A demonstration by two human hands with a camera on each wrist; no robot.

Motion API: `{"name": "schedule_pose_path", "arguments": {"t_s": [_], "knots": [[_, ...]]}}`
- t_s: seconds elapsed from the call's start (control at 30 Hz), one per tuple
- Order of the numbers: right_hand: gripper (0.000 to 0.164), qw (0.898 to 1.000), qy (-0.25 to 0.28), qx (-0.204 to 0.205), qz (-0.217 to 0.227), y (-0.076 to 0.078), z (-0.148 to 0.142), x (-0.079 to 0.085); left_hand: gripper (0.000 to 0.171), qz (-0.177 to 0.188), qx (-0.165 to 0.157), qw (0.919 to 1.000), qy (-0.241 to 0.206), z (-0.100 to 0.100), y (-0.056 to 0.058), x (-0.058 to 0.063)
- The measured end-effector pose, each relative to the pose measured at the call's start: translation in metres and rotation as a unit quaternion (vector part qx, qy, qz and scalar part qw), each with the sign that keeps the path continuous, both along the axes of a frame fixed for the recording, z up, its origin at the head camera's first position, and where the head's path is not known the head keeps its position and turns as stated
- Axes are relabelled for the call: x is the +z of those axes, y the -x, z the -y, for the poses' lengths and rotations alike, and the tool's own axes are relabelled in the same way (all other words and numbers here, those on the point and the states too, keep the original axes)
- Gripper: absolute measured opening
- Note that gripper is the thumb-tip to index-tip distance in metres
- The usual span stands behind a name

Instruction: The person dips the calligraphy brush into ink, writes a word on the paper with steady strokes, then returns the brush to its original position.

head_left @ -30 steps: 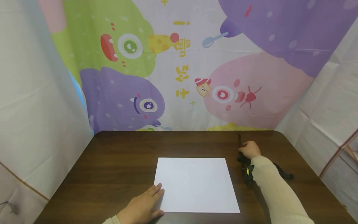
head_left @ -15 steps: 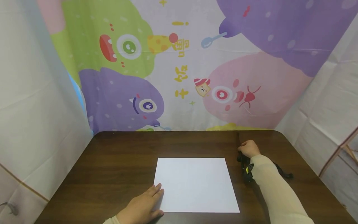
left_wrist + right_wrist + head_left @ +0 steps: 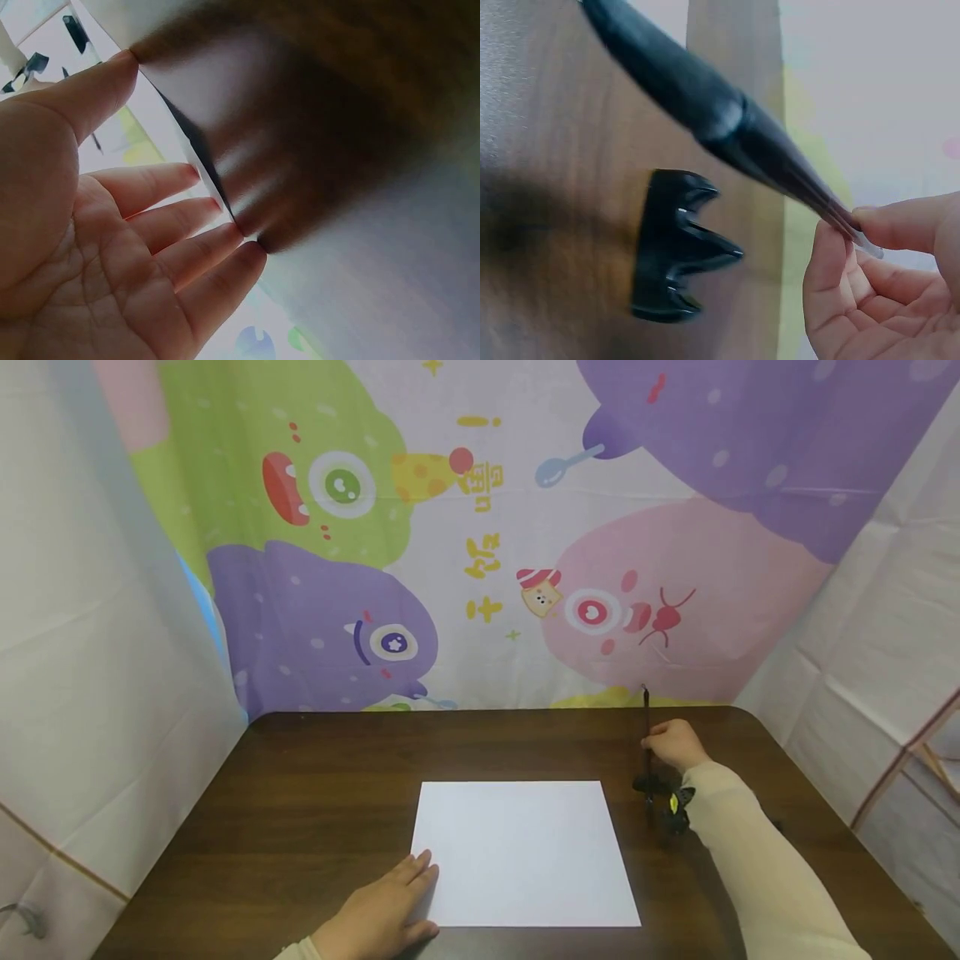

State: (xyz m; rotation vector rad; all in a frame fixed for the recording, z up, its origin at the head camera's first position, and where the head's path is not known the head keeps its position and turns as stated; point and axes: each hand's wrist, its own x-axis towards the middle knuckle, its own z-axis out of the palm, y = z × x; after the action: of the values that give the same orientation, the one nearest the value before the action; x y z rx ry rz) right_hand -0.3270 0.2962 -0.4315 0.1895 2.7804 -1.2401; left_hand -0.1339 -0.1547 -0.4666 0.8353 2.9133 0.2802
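Observation:
My right hand (image 3: pixel 676 744) pinches a dark writing brush (image 3: pixel 647 714) by its handle between thumb and fingers, at the back right of the table. In the right wrist view, the brush's dark bristle head (image 3: pixel 671 79) slants toward the top left, raised above a black, three-peaked brush rest (image 3: pixel 679 244) on the table. My left hand (image 3: pixel 384 903) rests at the lower left of a blank white sheet of paper (image 3: pixel 525 860), with fingers extended over its edge. From below, the left wrist view shows those fingertips (image 3: pixel 251 251) touching a pale surface.
A dark wooden table (image 3: pixel 322 802) carries everything. Behind it hangs a curtain (image 3: pixel 487 668) printed with cartoon monsters, and white cloth (image 3: pixel 885 635) encloses the sides. A small black object (image 3: pixel 777 824) is mostly hidden behind my right sleeve (image 3: pixel 765 860).
My right hand has lifted the brush up off the rest and shifted slightly away from me. My left hand and the paper have stayed in place.

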Motion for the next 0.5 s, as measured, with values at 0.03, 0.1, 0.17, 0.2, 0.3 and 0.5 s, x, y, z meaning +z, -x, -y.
{"name": "schedule_pose_path", "arguments": {"t_s": [0.03, 0.1, 0.17, 0.2, 0.3, 0.5], "knots": [[0.048, 1.000, 0.003, 0.001, 0.000, 0.000, 0.000, 0.003, 0.070, 0.000, -0.001, 1.0000, -0.001, 0.000, 0.000, 0.000], [0.049, 1.000, 0.010, 0.000, 0.001, 0.000, -0.002, 0.010, 0.070, -0.004, -0.002, 1.0000, -0.001, 0.000, 0.000, 0.000], [0.050, 1.000, 0.019, -0.002, -0.001, 0.000, -0.003, 0.017, 0.071, -0.010, -0.004, 0.9999, -0.001, 0.000, 0.001, 0.000], [0.050, 1.000, 0.023, -0.003, 0.001, -0.001, -0.004, 0.021, 0.071, -0.013, -0.004, 0.9999, -0.001, 0.000, 0.000, 0.000], [0.047, 0.998, 0.055, -0.005, -0.008, -0.002, -0.007, 0.030, 0.071, -0.015, -0.004, 0.9999, -0.002, 0.000, 0.000, 0.000], [0.031, 0.997, 0.067, 0.005, -0.029, -0.008, -0.012, 0.046, 0.070, -0.009, -0.003, 0.9999, -0.005, 0.000, -0.001, 0.001]]}}
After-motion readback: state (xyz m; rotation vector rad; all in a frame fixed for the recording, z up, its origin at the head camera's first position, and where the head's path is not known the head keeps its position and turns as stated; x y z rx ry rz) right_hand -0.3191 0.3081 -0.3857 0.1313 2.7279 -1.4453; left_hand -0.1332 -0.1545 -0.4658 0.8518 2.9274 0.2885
